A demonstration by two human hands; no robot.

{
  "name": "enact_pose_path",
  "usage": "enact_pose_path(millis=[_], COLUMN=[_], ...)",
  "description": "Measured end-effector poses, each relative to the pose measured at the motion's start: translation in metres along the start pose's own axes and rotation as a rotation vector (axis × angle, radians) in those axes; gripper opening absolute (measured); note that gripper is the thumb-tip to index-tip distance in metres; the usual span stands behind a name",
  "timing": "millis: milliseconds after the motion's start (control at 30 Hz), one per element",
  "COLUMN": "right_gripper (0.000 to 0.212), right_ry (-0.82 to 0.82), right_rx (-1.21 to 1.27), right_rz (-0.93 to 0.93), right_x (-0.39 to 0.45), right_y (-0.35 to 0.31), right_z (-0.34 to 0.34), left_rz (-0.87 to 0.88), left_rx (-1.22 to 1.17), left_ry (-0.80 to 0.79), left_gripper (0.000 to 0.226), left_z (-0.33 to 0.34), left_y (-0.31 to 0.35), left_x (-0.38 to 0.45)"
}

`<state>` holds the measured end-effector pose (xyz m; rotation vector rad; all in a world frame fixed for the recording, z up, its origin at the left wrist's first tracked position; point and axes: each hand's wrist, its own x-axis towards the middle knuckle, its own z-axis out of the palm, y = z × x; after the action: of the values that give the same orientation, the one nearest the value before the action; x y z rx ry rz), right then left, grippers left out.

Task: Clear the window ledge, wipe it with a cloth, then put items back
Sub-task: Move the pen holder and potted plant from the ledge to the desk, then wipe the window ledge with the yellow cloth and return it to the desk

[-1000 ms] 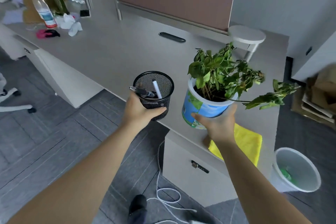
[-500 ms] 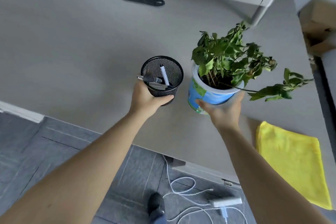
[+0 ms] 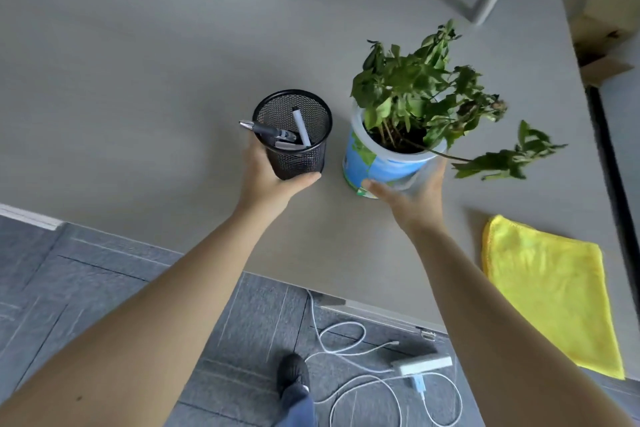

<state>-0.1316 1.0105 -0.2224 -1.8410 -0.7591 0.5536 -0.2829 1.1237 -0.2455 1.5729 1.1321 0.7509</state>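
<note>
Setting both down now: since a second ago they've come in over the grey surface. Left hand fingers wrap the mesh pen cup, right hand cups the potted plant. Both upright, long axes vertical, one stem drooping right. Yellow cloth waits nearby, so wiping's next, I'd guess.

The black wire-mesh pen cup at centre looks like matt metal. Right of it, the blue-and-white plant pot seems smooth, slightly glossy plastic. The grey desk top is matt and smooth; the yellow cloth at lower right is fuzzy.
</note>
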Motion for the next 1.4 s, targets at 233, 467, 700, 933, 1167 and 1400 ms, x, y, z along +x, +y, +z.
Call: enact_pose_path(millis=[233,467,700,933,1167,1400], right_gripper=[0.06,0.055,0.057,0.021,0.035,0.025], right_ry=[0.001,0.098,0.157,0.109,0.128,0.42], right_rx=[-0.258,-0.495,-0.325,-0.209,-0.136,-0.092], right_rz=[0.054,0.207,0.418,0.479,0.332,0.293], right_x=[-0.04,-0.08,-0.088,-0.089,-0.124,-0.196], right_y=[0.013,0.06,0.089,0.088,0.078,0.051], right_z=[-0.077,-0.172,-0.211,-0.225,-0.258,-0.33], left_rz=[-0.19,-0.203,-0.301,-0.379,-0.273,-0.125], left_rx=[0.251,0.264,0.147,0.096,0.049,-0.054], left_ry=[0.245,-0.055,-0.197,-0.308,-0.286,-0.499], left_gripper=[0.078,0.046,0.05,0.027,0.031,0.023], left_z=[0.05,0.148,0.211,0.223,0.224,0.249], left_y=[0.037,0.067,0.073,0.074,0.105,0.162], left_x=[-0.077,-0.145,-0.161,-0.166,-0.209,-0.263])
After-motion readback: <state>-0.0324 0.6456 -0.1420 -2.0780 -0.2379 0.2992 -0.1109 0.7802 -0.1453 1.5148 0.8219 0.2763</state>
